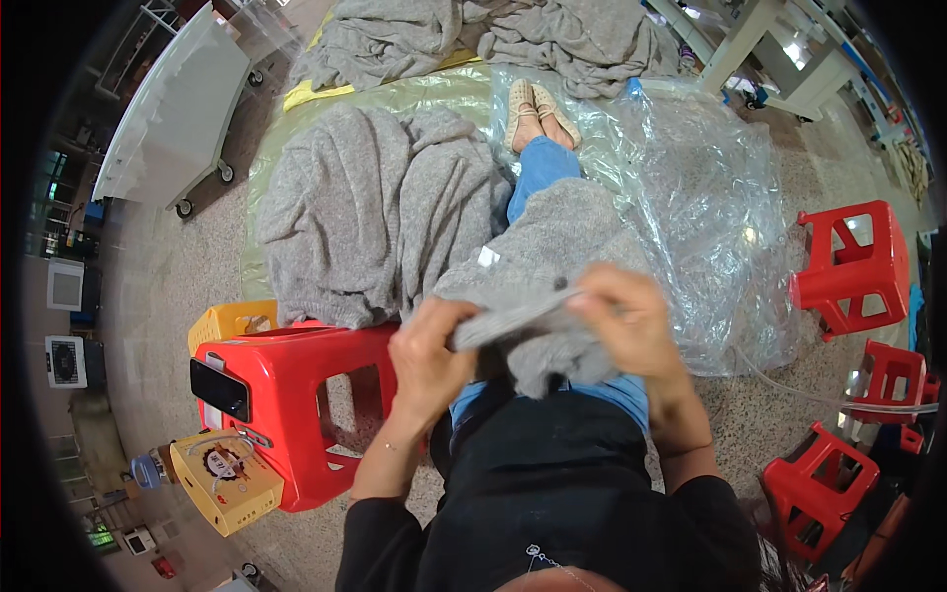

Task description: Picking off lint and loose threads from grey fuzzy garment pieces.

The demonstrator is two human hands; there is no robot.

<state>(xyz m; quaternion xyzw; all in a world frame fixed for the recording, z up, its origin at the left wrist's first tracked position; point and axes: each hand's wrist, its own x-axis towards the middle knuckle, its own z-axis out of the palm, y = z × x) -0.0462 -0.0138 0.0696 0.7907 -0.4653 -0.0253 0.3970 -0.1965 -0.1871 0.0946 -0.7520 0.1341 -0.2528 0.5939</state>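
Note:
A grey knitted sweater (567, 232) lies across my lap and jeans, with a small white label on it. My left hand (432, 357) is closed round one end of its ribbed edge. The other end is pinched between the fingers of my right hand (623, 314). Between the two hands the ribbed band (518, 318) runs in a slanting line, higher on the right. A small dark spot shows on the knit just above the band, near my right fingers. Below the band, a bunched part of the knit hangs over my lap.
Beside me on the left, grey knitwear (340, 212) is heaped by a red stool (306, 365) with a phone (220, 389) and a yellow box (227, 479). More grey knitwear (582, 44) lies beyond my feet. Plastic sheeting (705, 227) covers floor at right, near red stools (856, 268).

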